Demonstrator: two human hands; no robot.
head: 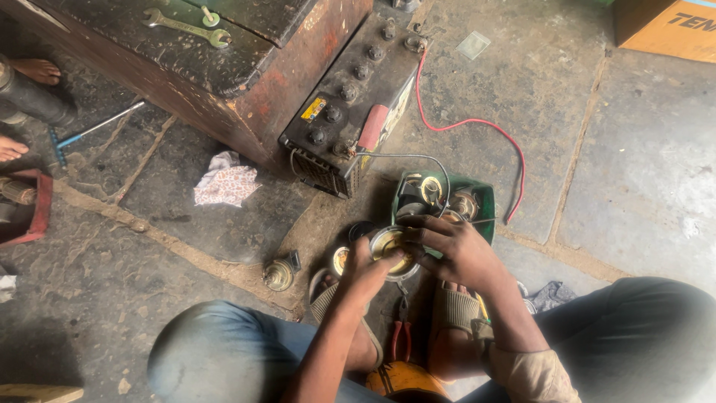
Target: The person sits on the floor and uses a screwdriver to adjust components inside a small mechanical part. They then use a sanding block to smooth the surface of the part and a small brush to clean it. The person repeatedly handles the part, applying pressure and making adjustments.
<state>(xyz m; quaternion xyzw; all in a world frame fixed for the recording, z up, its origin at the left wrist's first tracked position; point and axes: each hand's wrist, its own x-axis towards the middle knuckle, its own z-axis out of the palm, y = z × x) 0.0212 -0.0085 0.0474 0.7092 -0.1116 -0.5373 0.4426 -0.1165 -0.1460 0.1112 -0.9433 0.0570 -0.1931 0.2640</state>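
Metal round part (393, 250) | left hand (365, 270) fingers clamped on rim | right hand (455, 246) fingers gripping top | green tray (483, 200) beside

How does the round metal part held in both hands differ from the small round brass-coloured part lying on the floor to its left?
The round metal part is held between the left hand and right hand; the small brass-coloured part lies untouched on the stone floor. The held one looks larger and shows an open face with a pale rim; the floor one looks domed. Both are round, grimy metal.
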